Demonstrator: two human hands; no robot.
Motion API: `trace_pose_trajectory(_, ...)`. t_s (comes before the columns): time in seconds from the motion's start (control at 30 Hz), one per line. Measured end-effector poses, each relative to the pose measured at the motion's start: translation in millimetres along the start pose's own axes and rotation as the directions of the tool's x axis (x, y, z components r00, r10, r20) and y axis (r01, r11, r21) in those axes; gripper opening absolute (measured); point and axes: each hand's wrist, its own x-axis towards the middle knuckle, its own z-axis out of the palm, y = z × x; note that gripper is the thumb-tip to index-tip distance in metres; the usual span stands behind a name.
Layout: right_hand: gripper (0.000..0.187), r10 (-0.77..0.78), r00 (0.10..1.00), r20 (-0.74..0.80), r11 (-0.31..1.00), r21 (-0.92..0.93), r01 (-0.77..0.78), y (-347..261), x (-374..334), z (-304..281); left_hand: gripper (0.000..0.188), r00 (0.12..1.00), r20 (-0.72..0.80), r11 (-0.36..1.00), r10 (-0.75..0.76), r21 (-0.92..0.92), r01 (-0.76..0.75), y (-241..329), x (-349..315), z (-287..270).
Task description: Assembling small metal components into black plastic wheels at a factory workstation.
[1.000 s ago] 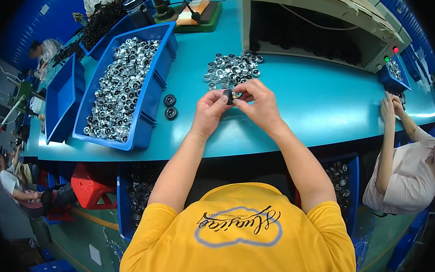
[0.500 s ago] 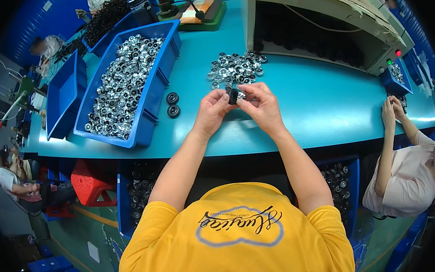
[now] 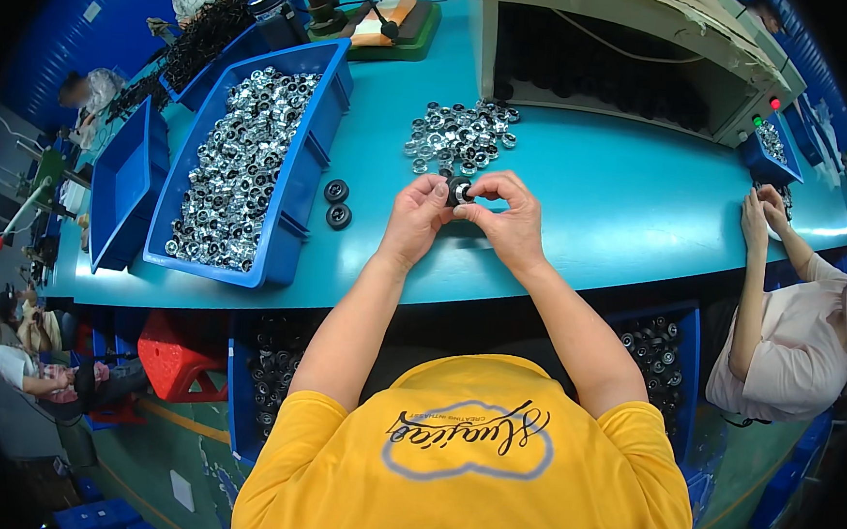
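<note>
Over the near part of the table, both my hands meet at a small black wheel [image 3: 458,191] with a shiny silver hub part in its middle. The fingers of my left hand [image 3: 413,217] are closed around its left side. My right hand [image 3: 511,219] pinches the hub side with thumb and forefinger. Just beyond my fingers lies a loose pile of silver-and-black hubs [image 3: 462,136]. Two black wheels [image 3: 337,204] rest on the table left of my hands, one nearer than the other.
A long blue bin [image 3: 298,170] full of hubs stands at left, beside another blue bin [image 3: 127,188]. A beige open-fronted machine [image 3: 642,16] stands at the back right. Under the table edge are blue bins of black wheels [image 3: 658,361]. A co-worker's hands [image 3: 764,210] are at far right.
The silver hub, held at the black tyre's right side before, now sits in its middle. My right hand has drawn slightly left and its fingers have closed in on the wheel.
</note>
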Motion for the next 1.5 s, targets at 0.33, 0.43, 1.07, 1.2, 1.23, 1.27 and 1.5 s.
trace_pose_trajectory(0.33, 0.026, -0.033, 0.999, -0.037, 0.995, -0.096, 0.03, -0.7, -2.3, 1.8, 0.029, 0.998, 0.06, 0.971, 0.026, 0.234, -0.039, 1.4, -3.4, 15.9)
trace_pose_trajectory(0.43, 0.025, -0.122, 0.988, 0.093, 0.992, -0.012, 0.123, -5.3, 0.6, -3.6, 0.029, 0.998, 0.053, 0.971, 0.016, 0.237, -0.028, 1.6, -1.3, 7.0)
trace_pose_trajectory(1.07, 0.024, 0.34, 0.938, 0.067, 0.921, 0.181, -0.346, 9.3, 3.2, 4.7, 0.021, 0.953, -0.034, 0.63, 0.3, 0.757, -0.171, -9.0, -8.5, 30.0)
trace_pose_trajectory(1.2, 0.024, 0.368, 0.926, 0.088, 0.894, 0.239, -0.378, 13.0, 5.4, 7.6, 0.023, 0.915, 0.004, 0.463, 0.403, 0.862, -0.208, -10.1, -8.2, 29.4)
trace_pose_trajectory(1.23, 0.023, 0.377, 0.92, 0.104, 0.88, 0.27, -0.391, 14.2, 6.1, 7.4, 0.024, 0.907, 0.023, 0.427, 0.421, 0.877, -0.221, -10.8, -7.8, 27.4)
trace_pose_trajectory(1.27, 0.023, 0.373, 0.92, 0.122, 0.871, 0.297, -0.392, 17.8, 6.8, 5.6, 0.025, 0.934, -0.031, 0.482, 0.356, 0.863, -0.154, -6.2, -8.7, 31.3)
trace_pose_trajectory(1.5, 0.022, 0.429, 0.894, 0.129, 0.837, 0.315, -0.447, 22.4, 4.9, 4.3, 0.037, 0.948, 0.022, 0.482, 0.316, 0.858, -0.18, -5.6, -10.0, 28.9)
